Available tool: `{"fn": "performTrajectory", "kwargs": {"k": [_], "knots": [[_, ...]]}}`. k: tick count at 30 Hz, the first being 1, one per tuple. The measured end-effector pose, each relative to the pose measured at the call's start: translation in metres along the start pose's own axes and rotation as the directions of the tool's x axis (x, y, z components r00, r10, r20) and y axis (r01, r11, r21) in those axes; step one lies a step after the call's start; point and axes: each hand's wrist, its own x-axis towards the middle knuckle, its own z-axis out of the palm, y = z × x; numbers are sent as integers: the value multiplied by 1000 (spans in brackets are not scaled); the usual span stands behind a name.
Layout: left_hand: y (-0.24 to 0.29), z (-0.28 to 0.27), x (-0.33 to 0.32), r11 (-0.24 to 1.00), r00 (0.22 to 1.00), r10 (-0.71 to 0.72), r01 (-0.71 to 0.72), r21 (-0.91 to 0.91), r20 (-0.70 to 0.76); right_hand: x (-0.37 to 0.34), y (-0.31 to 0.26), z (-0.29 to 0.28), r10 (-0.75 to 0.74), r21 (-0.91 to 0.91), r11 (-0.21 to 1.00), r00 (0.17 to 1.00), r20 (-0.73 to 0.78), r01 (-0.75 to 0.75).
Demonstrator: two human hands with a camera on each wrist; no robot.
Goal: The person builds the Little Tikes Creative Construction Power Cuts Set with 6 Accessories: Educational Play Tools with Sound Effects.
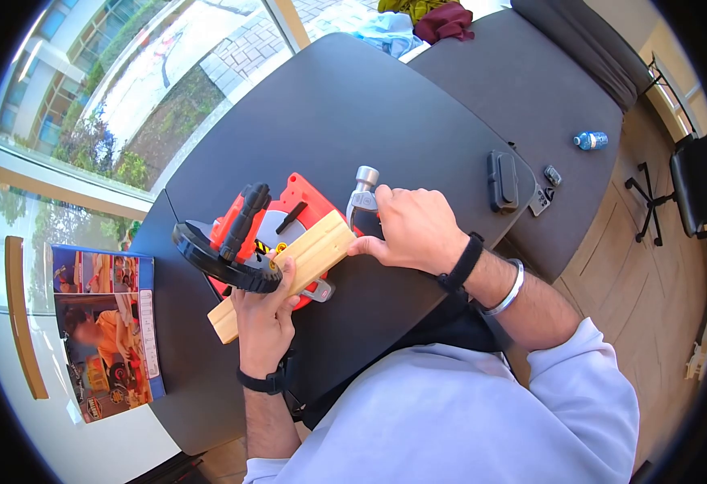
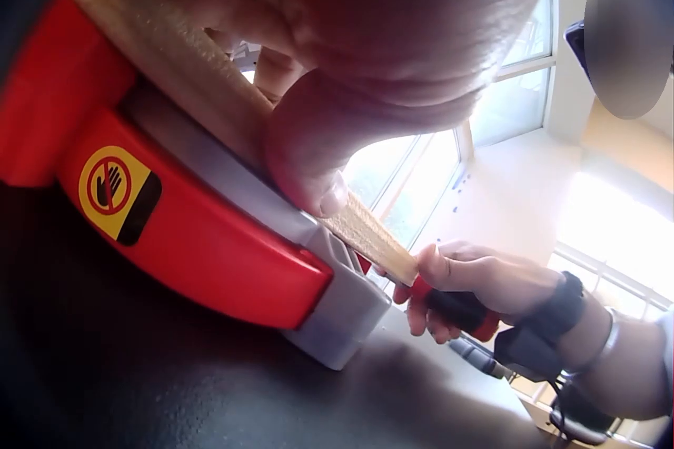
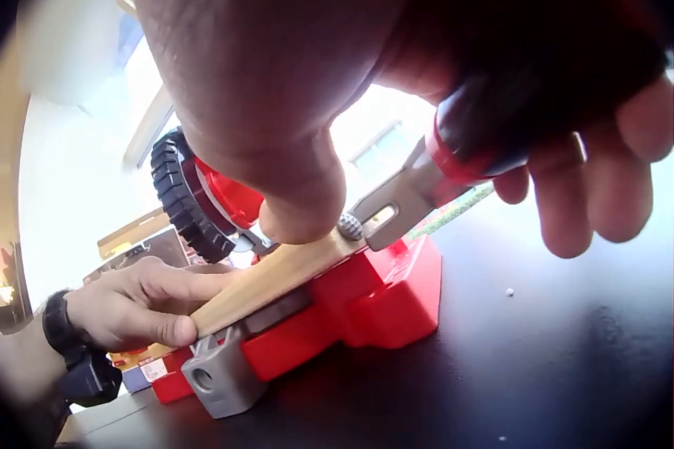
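A wooden plank (image 1: 313,254) lies slanted across a red toy saw's base (image 1: 309,194). My left hand (image 1: 266,319) grips the plank near its lower half; in the left wrist view its thumb (image 2: 305,154) presses the wood by the grey rim. My right hand (image 1: 418,230) holds a toy hammer, its grey head (image 1: 363,189) just beyond the plank's upper end, and its thumb touches that end. In the right wrist view a small textured round piece (image 3: 351,226) sits at the plank's end beside the thumb; what it belongs to, I cannot tell.
The saw's black ridged wheel-like part (image 1: 224,258) rises left of the plank. A picture box (image 1: 107,335) stands at the left by the window. A black case (image 1: 502,181) lies on the table's right side; beyond are small devices (image 1: 541,199) and a bottle (image 1: 591,140).
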Motion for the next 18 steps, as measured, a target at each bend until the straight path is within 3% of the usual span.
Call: {"fn": "performTrajectory", "kwargs": {"k": [7,9,13,18], "knots": [[-3,1,0,998,998,54,-53,40,-23,2,7,0,-66,-23,998,998,-1,66],[-3,0,1,998,999,50,-50,40,-11,4,5,-5,-47,-42,998,997,59,49],[-3,0,2,998,998,58,-57,23,-12,8,11,2,-87,-76,993,996,17,88],[-5,1,1,998,998,55,-54,7,-30,15,14,-4,-117,-127,984,988,97,129]]}}
